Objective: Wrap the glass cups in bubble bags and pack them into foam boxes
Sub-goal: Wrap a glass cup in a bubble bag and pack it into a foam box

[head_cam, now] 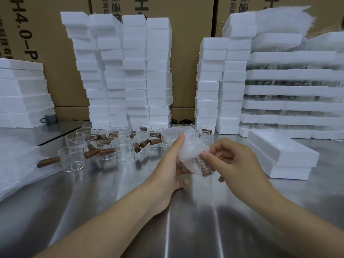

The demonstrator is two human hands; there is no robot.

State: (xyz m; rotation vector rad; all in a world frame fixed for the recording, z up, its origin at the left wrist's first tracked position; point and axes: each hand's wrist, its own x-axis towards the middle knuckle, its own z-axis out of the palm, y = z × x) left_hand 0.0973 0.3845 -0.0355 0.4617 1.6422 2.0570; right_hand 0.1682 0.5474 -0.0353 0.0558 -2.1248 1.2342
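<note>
Above the steel table [186, 220] my left hand [172, 162] grips a glass cup inside a clear bubble bag [188, 146], thumb up along the bag's left side. The cup's brown wooden handle [202, 165] shows through the bag's lower end. My right hand [234, 161] pinches the bag's right edge near that handle. Several bare glass cups with brown handles [104, 146] stand on the table behind and to the left. Two closed white foam boxes [283, 153] lie stacked at the right.
Tall stacks of white foam boxes [130, 71] line the back, with cardboard cartons [186, 34] behind them. More foam stacks [290, 86] fill the right and a further foam stack [24, 94] the far left. A pile of flat bubble bags [20, 161] lies on the left. A small grey mug [48, 119] sits far left.
</note>
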